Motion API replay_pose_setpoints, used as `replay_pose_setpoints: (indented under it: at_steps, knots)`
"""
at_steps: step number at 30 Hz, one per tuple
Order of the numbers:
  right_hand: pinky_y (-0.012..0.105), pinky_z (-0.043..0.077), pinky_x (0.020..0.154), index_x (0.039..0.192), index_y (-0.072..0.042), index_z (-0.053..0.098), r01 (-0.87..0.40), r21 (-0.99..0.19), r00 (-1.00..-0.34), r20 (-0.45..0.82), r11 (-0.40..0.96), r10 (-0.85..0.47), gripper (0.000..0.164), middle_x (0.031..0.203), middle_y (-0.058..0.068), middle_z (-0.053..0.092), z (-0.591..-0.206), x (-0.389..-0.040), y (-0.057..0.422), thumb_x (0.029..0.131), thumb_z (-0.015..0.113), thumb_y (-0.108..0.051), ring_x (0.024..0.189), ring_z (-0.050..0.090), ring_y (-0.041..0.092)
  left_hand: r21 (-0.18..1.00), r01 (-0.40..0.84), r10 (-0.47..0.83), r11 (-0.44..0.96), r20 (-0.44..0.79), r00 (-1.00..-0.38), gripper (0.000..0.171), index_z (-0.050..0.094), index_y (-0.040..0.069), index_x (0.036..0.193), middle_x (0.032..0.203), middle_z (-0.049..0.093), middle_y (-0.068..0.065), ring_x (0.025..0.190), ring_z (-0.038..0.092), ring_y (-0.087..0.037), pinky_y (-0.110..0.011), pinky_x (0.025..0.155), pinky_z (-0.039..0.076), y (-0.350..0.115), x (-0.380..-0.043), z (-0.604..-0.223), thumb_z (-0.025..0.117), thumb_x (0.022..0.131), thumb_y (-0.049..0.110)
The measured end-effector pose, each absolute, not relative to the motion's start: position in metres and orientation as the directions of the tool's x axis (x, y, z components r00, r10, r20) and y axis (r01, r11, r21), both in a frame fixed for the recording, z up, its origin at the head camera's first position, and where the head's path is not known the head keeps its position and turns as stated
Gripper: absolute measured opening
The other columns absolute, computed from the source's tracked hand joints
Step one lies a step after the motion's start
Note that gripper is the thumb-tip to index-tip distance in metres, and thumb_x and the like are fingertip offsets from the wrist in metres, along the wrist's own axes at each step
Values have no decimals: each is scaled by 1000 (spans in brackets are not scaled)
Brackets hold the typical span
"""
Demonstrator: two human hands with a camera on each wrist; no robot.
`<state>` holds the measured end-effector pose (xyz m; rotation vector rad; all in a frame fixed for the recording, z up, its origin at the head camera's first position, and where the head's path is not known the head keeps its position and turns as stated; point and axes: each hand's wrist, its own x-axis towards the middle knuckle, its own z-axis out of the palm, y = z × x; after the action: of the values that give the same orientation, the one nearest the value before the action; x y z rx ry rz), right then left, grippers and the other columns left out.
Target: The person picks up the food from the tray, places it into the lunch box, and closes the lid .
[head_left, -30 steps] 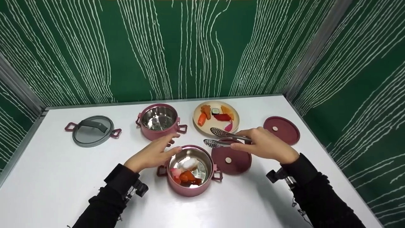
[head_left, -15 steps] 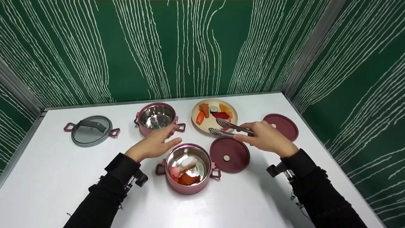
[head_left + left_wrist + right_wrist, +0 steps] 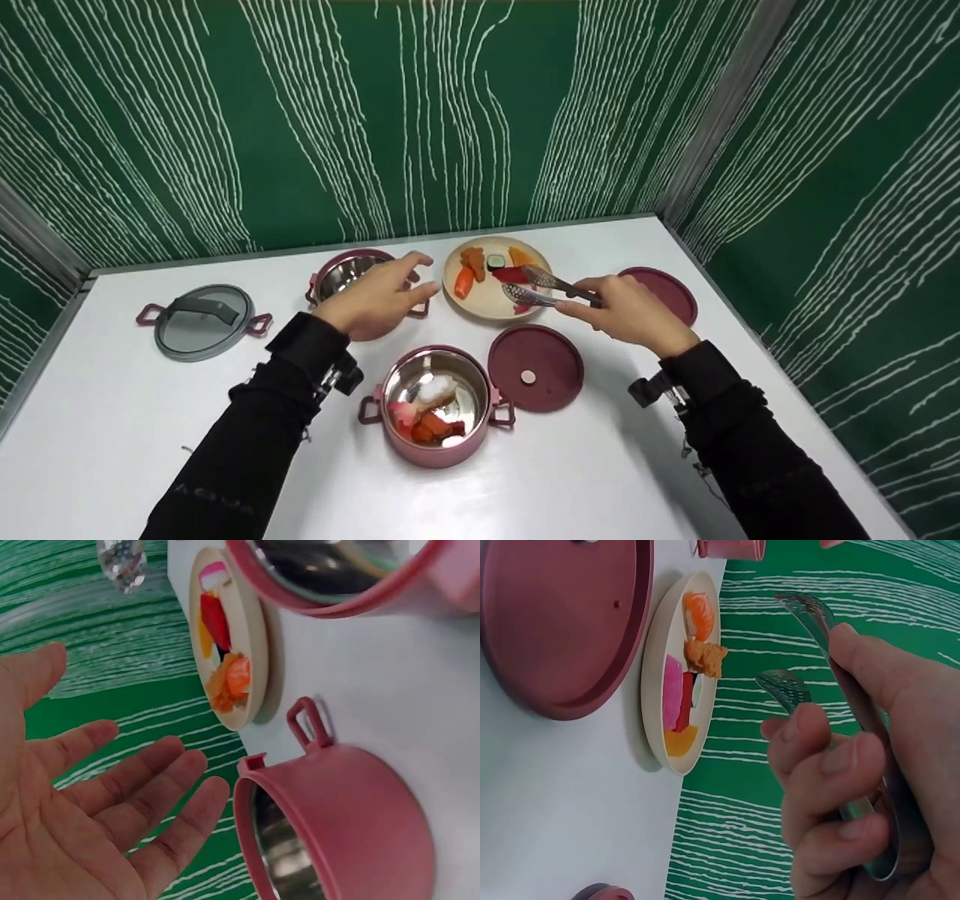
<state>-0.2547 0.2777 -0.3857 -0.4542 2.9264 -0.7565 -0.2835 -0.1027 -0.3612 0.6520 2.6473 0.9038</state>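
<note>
Gripping parted, perforated steel tongs (image 3: 551, 280) in our right hand (image 3: 631, 311), we point their long axis forward-left toward the sushi plate (image 3: 487, 300); our left hand (image 3: 375, 301), empty, spreads near the rear pot (image 3: 360, 802).

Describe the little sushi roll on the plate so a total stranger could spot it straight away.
Far across the white table, find the round cream plate. Near its back rim, between the brown piece and the yellow-orange one, sits the sushi roll. Only it has a dark rim around a pale green centre.
</note>
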Motion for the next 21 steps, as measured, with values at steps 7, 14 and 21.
replay_pose_setpoints:
  at_steps: [7, 14, 21]
  knots:
    - [28, 43, 60, 127, -9, 76, -271, -467, -956, 26, 842, -293, 54, 64, -3, 62, -386, -268, 280, 104, 66, -57, 58, 55, 10, 606, 356, 496, 712, -74, -865, 53, 45, 10, 157, 151, 58, -29, 142, 56, -43, -58, 118, 48, -75, -309, -368, 55, 112, 37]
    - [30, 40, 63, 123, -10, 79, -269, -442, -959, 45, 856, -278, 46, 66, -5, 53, -389, -278, 276, 104, 67, -51, 61, 47, 11, 611, 354, 498, 708, -77, -864, 56, 43, 4, 158, 155, 53, -32, 146, 51, -44, -57, 122, 45, -58, -315, -388, 55, 112, 33]
    - [31, 37, 61, 117, -12, 80, -251, -429, -964, 34, 868, -262, 45, 64, -6, 46, -392, -283, 266, 103, 68, -53, 60, 45, 12, 544, 386, 515, 745, -101, -851, 61, 41, -1, 160, 159, 50, -32, 151, 46, -46, -56, 128, 38, -58, -321, -409, 54, 111, 33]
